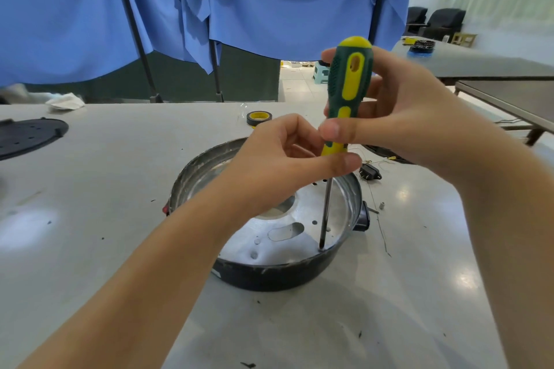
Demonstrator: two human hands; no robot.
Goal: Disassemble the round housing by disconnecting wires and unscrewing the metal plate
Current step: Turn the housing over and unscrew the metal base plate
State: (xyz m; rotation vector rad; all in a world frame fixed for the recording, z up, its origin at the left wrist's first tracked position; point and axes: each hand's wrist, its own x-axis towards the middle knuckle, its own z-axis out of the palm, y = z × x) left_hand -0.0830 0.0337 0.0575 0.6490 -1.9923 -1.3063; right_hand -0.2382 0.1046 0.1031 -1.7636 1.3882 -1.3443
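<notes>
— What is held, and how?

— A screwdriver (347, 93) is gripped upright: its handle is wrapped by the right hand (398, 117), its lower end pinched by the left hand (278, 165).

— Where is the housing (269, 219)?

— On the table (90, 219), centre, near. Inside it a metal plate (284, 237) with holes is seen; the tip is set at the plate's near right edge. A tape roll (258, 118) lies beyond.

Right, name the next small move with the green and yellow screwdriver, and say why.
Probably twist the green and yellow screwdriver to back the screw out. Both the right hand and left hand grip its handle, the shaft stands upright, and its tip sits on the silver metal plate inside the round black housing.
</notes>
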